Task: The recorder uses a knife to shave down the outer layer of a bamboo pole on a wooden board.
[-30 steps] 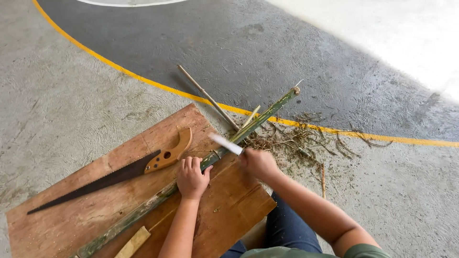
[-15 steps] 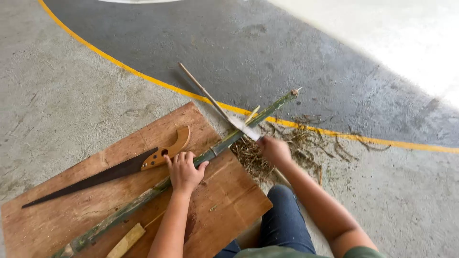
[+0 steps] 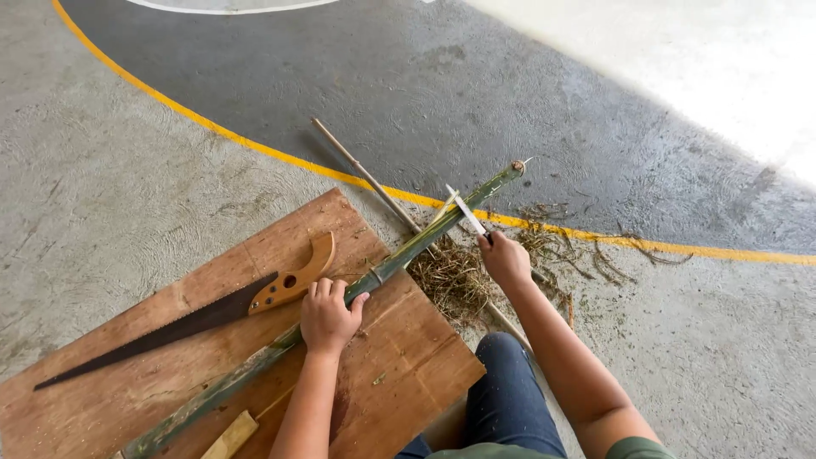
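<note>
A long green bamboo pole lies slantwise across a wooden board, its far end out over the concrete floor. My left hand presses down on the pole at the board's middle and grips it. My right hand holds a knife whose pale blade rests against the pole's upper part, just past the board's edge.
A hand saw with a wooden handle lies on the board to the left of my left hand. A thin stick lies on the floor beyond. Dry shavings are heaped by my knee. A yellow painted line curves across the floor.
My right hand has drawn the knife farther along the pole, away from the board toward the far end. My left hand stays pressed on the pole.
</note>
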